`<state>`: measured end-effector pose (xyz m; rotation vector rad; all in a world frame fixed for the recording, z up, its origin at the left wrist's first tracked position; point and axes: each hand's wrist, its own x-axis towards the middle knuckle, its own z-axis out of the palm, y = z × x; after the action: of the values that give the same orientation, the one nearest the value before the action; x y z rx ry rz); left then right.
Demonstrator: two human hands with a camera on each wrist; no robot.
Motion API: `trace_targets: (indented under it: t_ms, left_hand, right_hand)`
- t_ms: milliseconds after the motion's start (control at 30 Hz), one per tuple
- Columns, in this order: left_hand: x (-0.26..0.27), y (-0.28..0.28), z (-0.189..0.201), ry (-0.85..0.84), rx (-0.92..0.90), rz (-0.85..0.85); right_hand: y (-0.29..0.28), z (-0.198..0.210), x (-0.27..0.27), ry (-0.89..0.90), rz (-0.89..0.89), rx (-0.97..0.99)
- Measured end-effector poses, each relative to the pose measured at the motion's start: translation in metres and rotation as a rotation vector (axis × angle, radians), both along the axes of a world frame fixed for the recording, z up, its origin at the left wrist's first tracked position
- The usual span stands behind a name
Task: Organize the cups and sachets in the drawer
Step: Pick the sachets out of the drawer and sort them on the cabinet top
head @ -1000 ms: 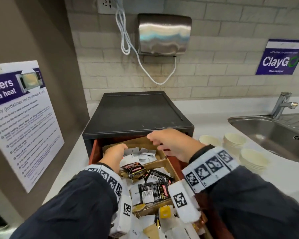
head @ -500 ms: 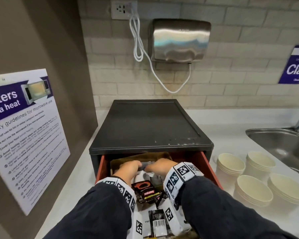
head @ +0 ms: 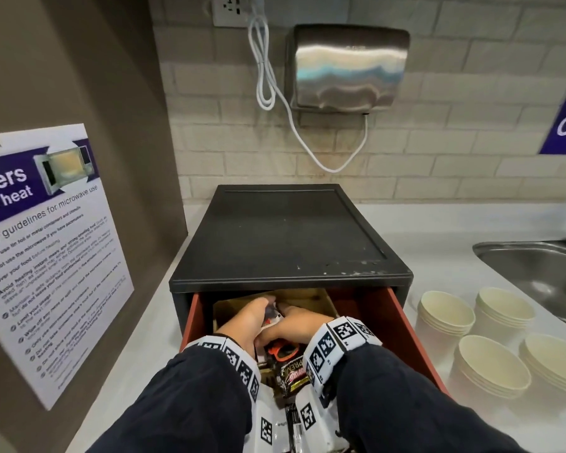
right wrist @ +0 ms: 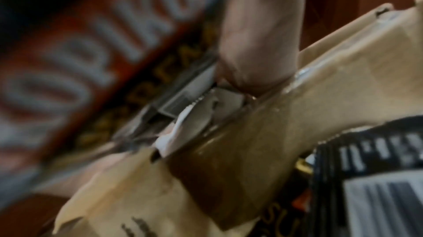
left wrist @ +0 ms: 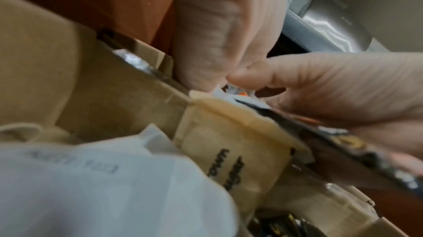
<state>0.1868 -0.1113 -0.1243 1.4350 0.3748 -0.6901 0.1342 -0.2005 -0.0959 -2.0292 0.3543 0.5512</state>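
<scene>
The red drawer of the black cabinet stands pulled out, full of mixed sachets. My left hand and right hand meet in the rear cardboard compartment, both gripping a small bundle of sachets between them. In the left wrist view my left hand pinches the bundle's top edge; a brown sugar sachet and a dark one show. The right wrist view shows one finger pressing on brown sachets beside a red sachet. Stacked paper cups stand right of the drawer.
More cup stacks stand on the white counter towards the steel sink. Black sachets lie loose in the drawer's front part. A poster hangs on the left wall and a hand dryer above the cabinet.
My hands were apart at the back compartment a second ago; they have come together and closed on a bundle of sachets. The head view has shifted left and nearer.
</scene>
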Motion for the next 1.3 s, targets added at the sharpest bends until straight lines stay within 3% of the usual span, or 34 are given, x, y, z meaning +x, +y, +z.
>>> trace_targets:
  t_ms: [300, 800, 1067, 1300]
  left_hand:
    - [-0.010, 0.001, 0.010, -0.033, -0.013, -0.070]
    - [-0.054, 0.009, 0.052, -0.030, -0.071, -0.099]
    - [-0.087, 0.035, 0.074, -0.052, -0.265, -0.312]
    - [-0.099, 0.056, 0.074, -0.149, -0.249, -0.183]
  right_hand:
    - [0.001, -0.020, 0.015, -0.118, -0.062, 0.063]
    - [0.005, 0.010, -0.012, -0.205, -0.068, 0.190]
    - [-0.012, 0.040, -0.067, -0.270, -0.072, 0.446]
    - [-0.031, 0.037, -0.099, -0.328, -0.157, 0.750]
